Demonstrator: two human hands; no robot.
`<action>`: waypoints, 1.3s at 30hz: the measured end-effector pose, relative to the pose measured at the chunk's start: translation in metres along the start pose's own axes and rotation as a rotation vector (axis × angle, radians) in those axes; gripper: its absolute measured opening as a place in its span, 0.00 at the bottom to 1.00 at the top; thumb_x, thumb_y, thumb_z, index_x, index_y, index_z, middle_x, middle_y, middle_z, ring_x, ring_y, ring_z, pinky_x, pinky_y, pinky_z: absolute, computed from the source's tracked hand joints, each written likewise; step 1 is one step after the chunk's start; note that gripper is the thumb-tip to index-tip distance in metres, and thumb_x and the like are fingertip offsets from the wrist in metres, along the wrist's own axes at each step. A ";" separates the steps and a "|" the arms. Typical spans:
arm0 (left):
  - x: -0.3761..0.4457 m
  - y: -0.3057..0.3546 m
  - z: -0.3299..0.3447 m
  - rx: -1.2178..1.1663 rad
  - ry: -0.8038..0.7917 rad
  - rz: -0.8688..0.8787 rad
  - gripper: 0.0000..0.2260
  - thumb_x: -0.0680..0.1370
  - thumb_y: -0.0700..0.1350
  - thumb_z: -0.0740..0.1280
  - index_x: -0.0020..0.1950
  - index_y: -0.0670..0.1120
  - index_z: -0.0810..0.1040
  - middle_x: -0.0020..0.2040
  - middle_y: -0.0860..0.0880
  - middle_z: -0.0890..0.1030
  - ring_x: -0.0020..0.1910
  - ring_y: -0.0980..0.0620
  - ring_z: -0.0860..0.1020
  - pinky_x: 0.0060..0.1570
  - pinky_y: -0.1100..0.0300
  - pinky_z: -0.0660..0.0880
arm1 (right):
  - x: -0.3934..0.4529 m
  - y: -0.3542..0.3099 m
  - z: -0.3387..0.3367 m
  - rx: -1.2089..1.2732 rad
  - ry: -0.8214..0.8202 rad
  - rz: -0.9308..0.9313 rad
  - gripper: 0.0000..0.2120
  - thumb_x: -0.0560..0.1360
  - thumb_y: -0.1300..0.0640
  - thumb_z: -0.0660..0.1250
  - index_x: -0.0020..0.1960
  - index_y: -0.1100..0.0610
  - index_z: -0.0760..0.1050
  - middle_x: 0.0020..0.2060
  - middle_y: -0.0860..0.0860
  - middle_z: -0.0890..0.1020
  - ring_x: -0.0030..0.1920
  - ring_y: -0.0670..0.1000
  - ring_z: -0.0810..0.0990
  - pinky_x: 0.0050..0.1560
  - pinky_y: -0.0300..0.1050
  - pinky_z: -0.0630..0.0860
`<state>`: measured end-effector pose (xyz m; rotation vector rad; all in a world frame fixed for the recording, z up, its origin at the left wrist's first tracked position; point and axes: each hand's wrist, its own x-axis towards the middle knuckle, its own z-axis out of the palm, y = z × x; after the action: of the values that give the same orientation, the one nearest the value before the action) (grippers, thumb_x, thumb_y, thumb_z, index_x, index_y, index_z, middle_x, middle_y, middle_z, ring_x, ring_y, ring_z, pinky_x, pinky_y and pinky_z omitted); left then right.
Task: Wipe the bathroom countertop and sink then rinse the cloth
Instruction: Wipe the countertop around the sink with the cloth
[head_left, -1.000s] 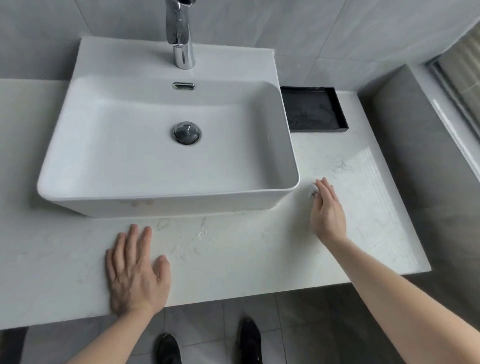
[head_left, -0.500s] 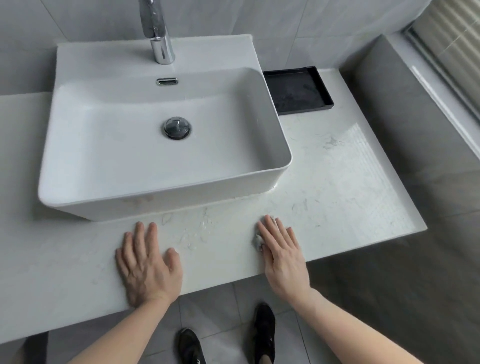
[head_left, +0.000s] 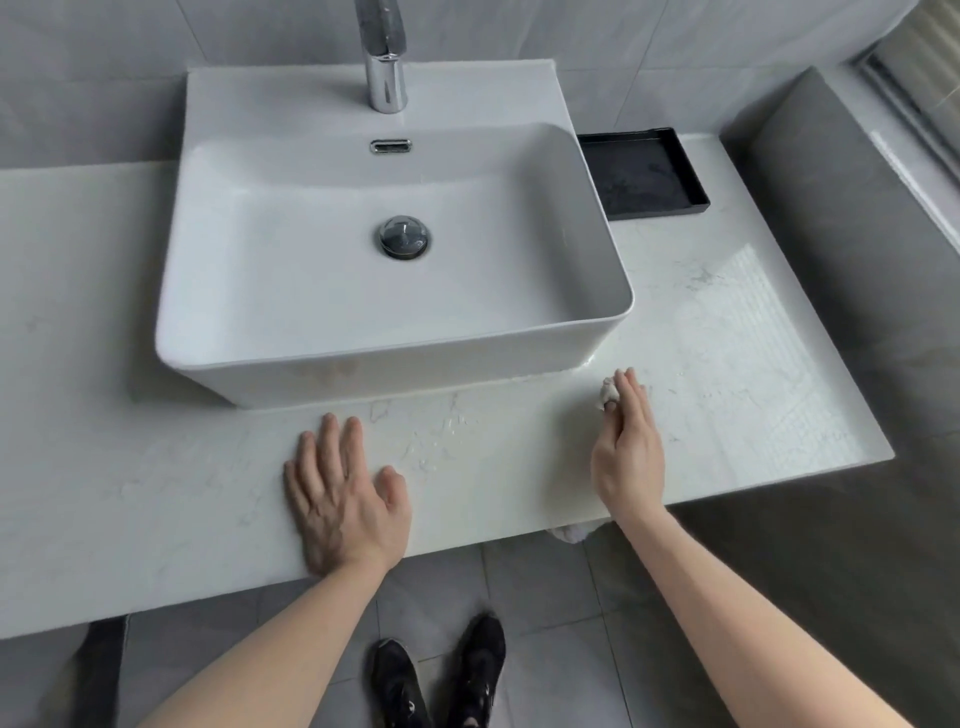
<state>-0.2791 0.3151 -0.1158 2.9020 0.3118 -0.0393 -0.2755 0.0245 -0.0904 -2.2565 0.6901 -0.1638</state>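
The cloth (head_left: 608, 395) is a small white wad on the bench (head_left: 727, 374), pressed down under the right hand (head_left: 628, 452). That hand's grip is flat: straight fingers lie over the wad, only a bit of which shows at the fingertips' left side. A further scrap of white fabric hangs below the bench edge just under the wrist. Just beyond the fingertips stands the front right corner of the white sink (head_left: 395, 291). Well to the left of that hand, the left hand (head_left: 343, 493) rests palm-down on the bench with its grip wide and holding nothing. Farther off, behind the sink's right side, sits a black tray (head_left: 644, 176).
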 end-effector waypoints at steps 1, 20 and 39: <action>0.000 0.000 0.000 -0.001 0.004 0.001 0.33 0.76 0.55 0.56 0.81 0.49 0.64 0.84 0.48 0.59 0.82 0.43 0.54 0.80 0.40 0.50 | 0.010 0.003 0.001 -0.043 -0.007 0.015 0.22 0.88 0.55 0.52 0.81 0.49 0.63 0.83 0.44 0.60 0.83 0.47 0.54 0.82 0.51 0.55; 0.004 -0.002 0.001 0.001 0.034 0.007 0.32 0.76 0.54 0.60 0.80 0.48 0.67 0.83 0.48 0.61 0.82 0.42 0.57 0.80 0.40 0.53 | -0.037 -0.029 0.066 -0.176 -0.608 -0.713 0.26 0.88 0.46 0.45 0.81 0.53 0.65 0.82 0.45 0.61 0.83 0.44 0.54 0.83 0.48 0.53; 0.004 -0.015 -0.002 -0.285 0.010 0.019 0.30 0.74 0.45 0.60 0.78 0.50 0.71 0.82 0.51 0.64 0.83 0.47 0.57 0.80 0.43 0.54 | -0.105 -0.033 0.090 -0.105 -0.586 -0.661 0.20 0.88 0.54 0.54 0.78 0.47 0.69 0.80 0.39 0.63 0.83 0.43 0.55 0.83 0.51 0.54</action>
<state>-0.2785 0.3306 -0.1174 2.6232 0.2678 0.0215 -0.3221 0.1551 -0.1209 -2.3820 -0.3690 0.2200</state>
